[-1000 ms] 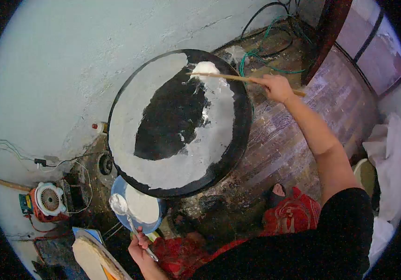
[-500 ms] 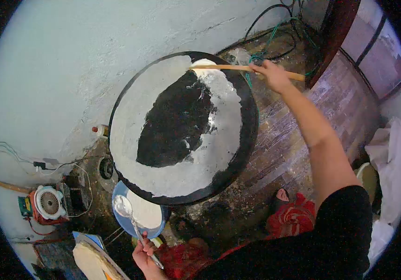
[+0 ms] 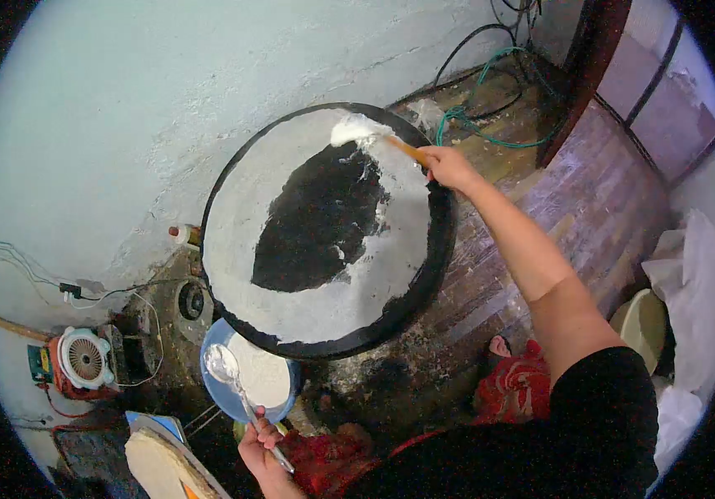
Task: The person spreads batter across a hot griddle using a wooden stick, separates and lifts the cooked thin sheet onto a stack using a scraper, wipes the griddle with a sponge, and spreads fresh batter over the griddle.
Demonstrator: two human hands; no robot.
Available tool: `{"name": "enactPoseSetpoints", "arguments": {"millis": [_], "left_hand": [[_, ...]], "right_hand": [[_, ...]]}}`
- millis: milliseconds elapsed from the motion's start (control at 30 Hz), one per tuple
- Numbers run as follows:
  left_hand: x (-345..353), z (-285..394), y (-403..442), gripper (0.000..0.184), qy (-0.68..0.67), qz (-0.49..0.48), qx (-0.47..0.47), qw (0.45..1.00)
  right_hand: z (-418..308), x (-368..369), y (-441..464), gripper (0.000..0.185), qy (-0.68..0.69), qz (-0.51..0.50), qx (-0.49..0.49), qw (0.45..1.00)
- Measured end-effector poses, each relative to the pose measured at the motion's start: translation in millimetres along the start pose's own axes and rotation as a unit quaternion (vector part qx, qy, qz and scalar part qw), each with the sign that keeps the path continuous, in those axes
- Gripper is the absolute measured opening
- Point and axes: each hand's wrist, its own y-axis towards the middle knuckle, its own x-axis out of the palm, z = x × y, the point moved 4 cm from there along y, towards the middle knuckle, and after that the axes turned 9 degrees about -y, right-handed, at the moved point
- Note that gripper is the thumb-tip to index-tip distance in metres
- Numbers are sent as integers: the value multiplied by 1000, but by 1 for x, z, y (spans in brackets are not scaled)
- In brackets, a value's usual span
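Observation:
A large round black griddle (image 3: 316, 220) carries a ring of pale thin batter (image 3: 291, 314), with a bare dark patch in the middle. My right hand (image 3: 450, 169) is closed around a wooden spreader (image 3: 408, 150) at the griddle's far right edge. The spreader's end reaches a thick white lump of batter (image 3: 356, 130) near the far rim. Low in the view, my left hand (image 3: 262, 445) grips the handle of a metal ladle (image 3: 248, 405). The ladle's batter-coated head lies over a blue basin (image 3: 217, 399) of white batter beside the griddle's near edge.
A white-and-red blower (image 3: 85, 358) stands at the left with wires. A stack of pale flat sheets (image 3: 162, 470) is at the lower left. A bottle (image 3: 184, 235) stands by the wall, a green hose (image 3: 490, 141) lies behind, and white cloth (image 3: 686, 291) hangs right.
My right hand has moved left and nearer, turning the spreader from nearly level to slanting. The white batter lump has shifted slightly left. My left hand and the ladle stay about where they were.

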Motion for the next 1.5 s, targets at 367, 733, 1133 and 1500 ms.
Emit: {"name": "enactPoseSetpoints", "arguments": {"millis": [367,733,1133,1500], "left_hand": [[-8,6,-15,36,18,-80,-26,996],[-20,19,-26,34,4,-61,-13,998],[-36,27,-24,34,-18,-89,-57,994],[-38,33,-25,33,-18,-72,-16,997]], "right_hand": [[-18,48,-7,29,-111,98,-17,989],[-14,29,-80,30,-158,169,115,966],[-86,111,-59,27,-151,82,-29,985],[-69,118,-77,27,-140,75,-68,985]]}}
